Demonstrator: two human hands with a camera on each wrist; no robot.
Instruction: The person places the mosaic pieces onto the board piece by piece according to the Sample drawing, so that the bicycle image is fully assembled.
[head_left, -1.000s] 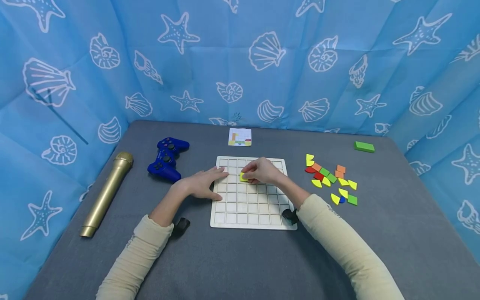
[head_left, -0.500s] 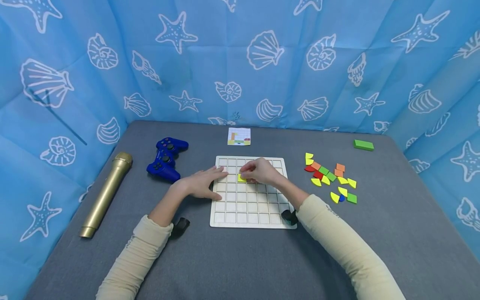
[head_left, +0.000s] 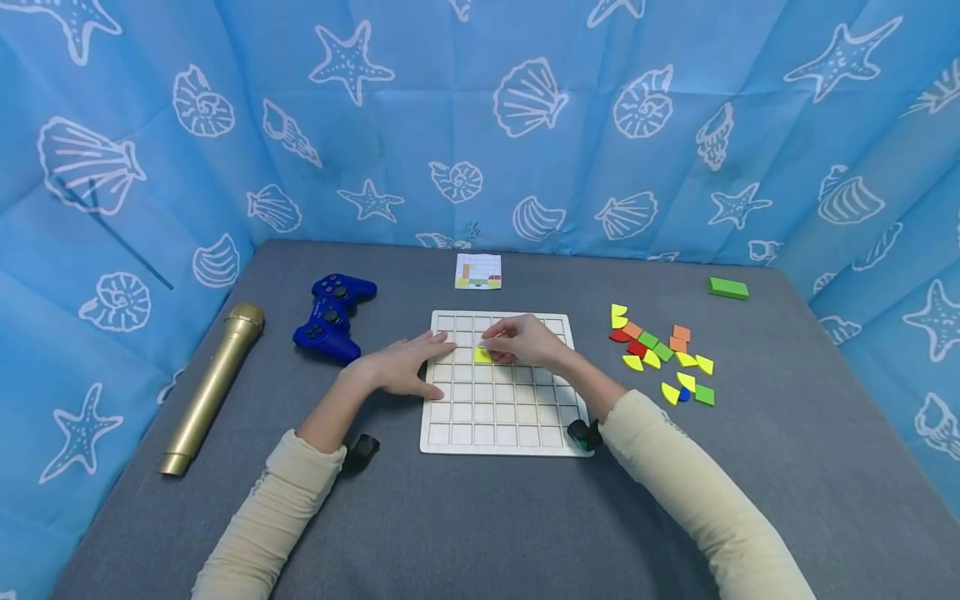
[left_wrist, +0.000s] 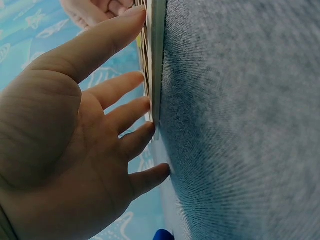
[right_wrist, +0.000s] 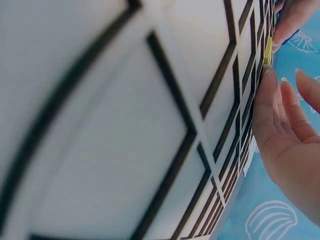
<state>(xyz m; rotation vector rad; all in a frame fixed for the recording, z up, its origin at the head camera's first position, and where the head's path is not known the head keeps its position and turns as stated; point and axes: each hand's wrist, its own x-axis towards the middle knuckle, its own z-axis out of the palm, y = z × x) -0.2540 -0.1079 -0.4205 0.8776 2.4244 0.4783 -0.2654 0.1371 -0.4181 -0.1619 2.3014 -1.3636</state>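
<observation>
Grey fabric tabletop (head_left: 480, 517), with blue shell-print curtain (head_left: 442, 108) hanging from ten round to two o'clock.
On the pale gridded board (head_left: 483, 414), the yellow tile (head_left: 482, 356) lies toward eleven o'clock; the right hand (head_left: 528, 342), grip released, has its fingertips just beside it, while the left hand (head_left: 402, 367) rests spread on the nine o'clock edge, grasping nothing. Around the board: printed card (head_left: 477, 272) at twelve, green block (head_left: 727, 288) at two, coloured tiles (head_left: 662, 353) at three, gold microphone (head_left: 213, 392) at nine.
</observation>
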